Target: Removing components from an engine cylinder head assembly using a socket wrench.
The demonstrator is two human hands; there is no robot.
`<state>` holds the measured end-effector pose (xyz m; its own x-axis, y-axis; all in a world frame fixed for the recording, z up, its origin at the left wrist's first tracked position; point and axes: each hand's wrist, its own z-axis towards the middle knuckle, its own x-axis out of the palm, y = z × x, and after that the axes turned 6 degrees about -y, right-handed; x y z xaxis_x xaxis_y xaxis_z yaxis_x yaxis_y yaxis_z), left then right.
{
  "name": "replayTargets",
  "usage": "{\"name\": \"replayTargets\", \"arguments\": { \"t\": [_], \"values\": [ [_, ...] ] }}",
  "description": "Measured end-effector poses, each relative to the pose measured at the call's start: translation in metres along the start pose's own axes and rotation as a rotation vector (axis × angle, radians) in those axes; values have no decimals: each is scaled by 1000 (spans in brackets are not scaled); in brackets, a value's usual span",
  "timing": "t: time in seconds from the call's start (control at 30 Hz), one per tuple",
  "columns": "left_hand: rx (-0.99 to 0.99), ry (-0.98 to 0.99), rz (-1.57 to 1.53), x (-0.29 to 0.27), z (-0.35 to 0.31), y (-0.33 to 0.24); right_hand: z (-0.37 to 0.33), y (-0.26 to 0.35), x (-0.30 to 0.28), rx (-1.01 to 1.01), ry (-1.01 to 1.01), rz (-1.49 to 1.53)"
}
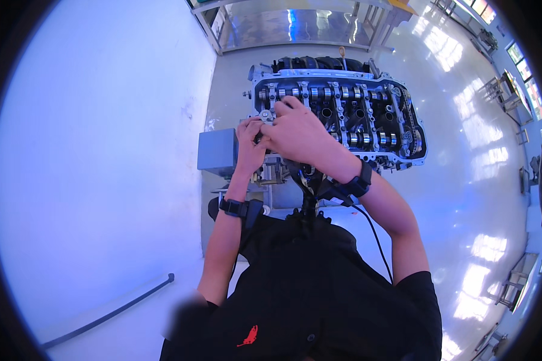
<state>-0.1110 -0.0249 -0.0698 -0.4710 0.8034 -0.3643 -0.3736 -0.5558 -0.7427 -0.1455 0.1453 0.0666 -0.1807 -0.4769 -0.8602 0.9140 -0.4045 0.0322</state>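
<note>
An engine [349,114] with its top uncovered stands in front of me, showing camshafts with shiny lobes, bearing caps and round wells. Both hands are together over its left end. My left hand [250,144] is closed, its fingertips bent at the near left corner of the engine. Just right of it, my right hand [301,133] is closed too, fingers curled down over the camshaft end and thumb close to the left fingers. A small silver metal part [266,115] shows by the fingertips. Whatever the fingers grip is hidden behind them.
A grey box [217,149] sits left of the engine. Along the engine's right end runs a timing chain [411,114]. A metal-framed bench [295,30] stands beyond it, and a white wall [102,150] rises at left. A black cable [373,228] hangs by my right arm.
</note>
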Motion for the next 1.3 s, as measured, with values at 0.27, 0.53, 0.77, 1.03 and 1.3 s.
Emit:
{"name": "replayTargets", "arguments": {
  "t": [0.27, 0.53, 0.77, 1.03, 1.3],
  "values": [
    [-154, 19, -41, 2, 3, -7, 3, -50, 11, 311, 248, 33],
    [-49, 36, -28, 1, 0, 0, 29, -26, 21, 92, 152, 433],
    [19, 21, -24, 3, -5, 31, 19, -10, 17, 49, 110, 429],
    [-77, 6, 36, 1, 1, -5, -10, -21, -17, 7, 140, -88],
    [-123, 11, -72, 3, 1, -2, 2, -39, 19, 108, 7, 80]
  ]
}}
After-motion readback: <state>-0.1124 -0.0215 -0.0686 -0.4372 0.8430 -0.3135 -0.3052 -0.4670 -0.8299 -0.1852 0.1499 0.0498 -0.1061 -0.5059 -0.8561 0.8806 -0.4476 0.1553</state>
